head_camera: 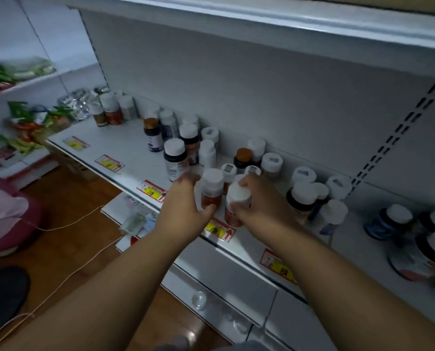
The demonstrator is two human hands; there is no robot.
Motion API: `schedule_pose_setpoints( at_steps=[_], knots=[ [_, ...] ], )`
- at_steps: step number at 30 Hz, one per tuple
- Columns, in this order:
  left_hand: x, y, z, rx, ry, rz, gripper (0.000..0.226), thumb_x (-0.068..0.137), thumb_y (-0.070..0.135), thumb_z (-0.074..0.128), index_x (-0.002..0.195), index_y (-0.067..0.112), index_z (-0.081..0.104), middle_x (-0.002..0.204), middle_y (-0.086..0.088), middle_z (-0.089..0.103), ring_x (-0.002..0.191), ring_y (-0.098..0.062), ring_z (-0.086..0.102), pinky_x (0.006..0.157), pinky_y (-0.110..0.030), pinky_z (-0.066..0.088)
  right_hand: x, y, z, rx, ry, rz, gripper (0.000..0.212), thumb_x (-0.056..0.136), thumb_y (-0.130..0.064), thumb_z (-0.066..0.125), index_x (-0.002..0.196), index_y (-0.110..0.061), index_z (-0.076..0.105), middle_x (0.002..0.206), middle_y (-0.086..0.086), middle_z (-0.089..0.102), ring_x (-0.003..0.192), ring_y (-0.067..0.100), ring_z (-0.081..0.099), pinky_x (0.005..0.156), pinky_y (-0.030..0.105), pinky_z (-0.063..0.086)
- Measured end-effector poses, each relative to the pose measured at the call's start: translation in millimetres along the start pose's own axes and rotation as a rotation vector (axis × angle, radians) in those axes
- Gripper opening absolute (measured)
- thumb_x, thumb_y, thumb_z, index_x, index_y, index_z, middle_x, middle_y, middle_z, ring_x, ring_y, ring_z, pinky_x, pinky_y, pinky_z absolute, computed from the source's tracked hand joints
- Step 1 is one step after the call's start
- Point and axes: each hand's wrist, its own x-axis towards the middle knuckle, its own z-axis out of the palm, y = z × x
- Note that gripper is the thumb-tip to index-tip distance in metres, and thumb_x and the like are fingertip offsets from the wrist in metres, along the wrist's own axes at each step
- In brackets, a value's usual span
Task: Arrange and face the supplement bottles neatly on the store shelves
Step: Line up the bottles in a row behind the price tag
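You are mid-facing: 2 white-capped, red-labelled supplement bottles sit near the front edge of the shelf [125,148], and you have 1 in each hand. Your left hand [186,206] curls round the left bottle [212,190], thumb at its base and fingers behind it, and that bottle stands upright. Your right hand [258,198] wraps the right bottle [236,201], fingers over the cap and thumb on the label side; this one leans toward you. So both grips are closed on bottles, neither slack. The 2 bottles are just beside each other, possibly touching; you cannot tell from here.

The next move, as I judge it, calls for standing the right bottle upright, turning both labels to the front, and lining them up with the shelf lip above the price tag [220,230]. Behind them the other bottles [301,196] stand in loose clusters, well out of line, so much of the shelf seems left to do.

As for writing, the bottle labels are too blurred to read and no brand can be made out. The yellow price tag to the left [152,191] appears to read 118, upside down from your view; the others are illegible.
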Motion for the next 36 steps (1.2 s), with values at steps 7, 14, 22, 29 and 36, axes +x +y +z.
schedule_pose_setpoints(
  at_steps=[7,14,22,29,36],
  knots=[
    [49.1,-34.1,10.6,-0.030,-0.130,0.416,0.075,0.071,0.022,0.079,0.139,0.017,0.047,0.126,-0.013,0.056,0.114,-0.034,0.053,0.089,-0.039,0.048,12.2,-0.3,35.7,-0.054,0.125,0.080,0.035,0.084,-0.039,0.064,0.114,-0.034,0.047,0.111,-0.011,0.051,0.095,0.010,0.050,0.073,0.028,0.039],
    [65.4,-49.4,12.1,-0.116,-0.179,0.550,0.060,0.077,0.022,0.077,0.132,0.020,0.054,0.115,-0.009,0.061,0.100,-0.030,0.057,0.084,-0.027,0.038,1.9,-12.3,44.2,-0.033,0.183,0.133,0.036,0.086,-0.035,0.063,0.119,-0.027,0.049,0.108,-0.015,0.038,0.094,0.006,0.046,0.074,0.021,0.038],
    [69.0,-49.2,5.4,-0.071,-0.248,0.619,0.076,0.069,0.033,0.078,0.137,0.018,0.048,0.125,-0.010,0.054,0.111,-0.031,0.050,0.088,-0.040,0.046,55.0,-14.4,-4.1,-0.110,-0.012,0.471,0.027,0.091,-0.051,0.043,0.082,-0.029,0.057,0.080,-0.007,0.060,0.075,0.012,0.059,0.059,0.028,0.044],
    [69.7,-44.2,0.3,-0.049,-0.220,0.641,0.073,0.068,0.040,0.077,0.133,0.017,0.052,0.123,-0.007,0.056,0.109,-0.029,0.052,0.088,-0.039,0.046,91.3,-21.1,7.3,-0.185,-0.044,0.637,0.031,0.072,-0.044,0.069,0.072,-0.015,0.057,0.060,0.006,0.063,0.046,0.019,0.063,0.039,0.023,0.046],
    [78.7,-40.6,-13.0,-0.153,-0.201,0.610,0.065,0.080,0.048,0.062,0.133,0.012,0.051,0.128,-0.007,0.053,0.116,-0.027,0.048,0.095,-0.042,0.044,65.8,-50.7,-33.4,-0.353,0.280,0.433,0.023,0.086,-0.032,0.054,0.075,-0.014,0.045,0.069,0.003,0.051,0.058,0.015,0.045,0.047,0.030,0.026]
  ],
)
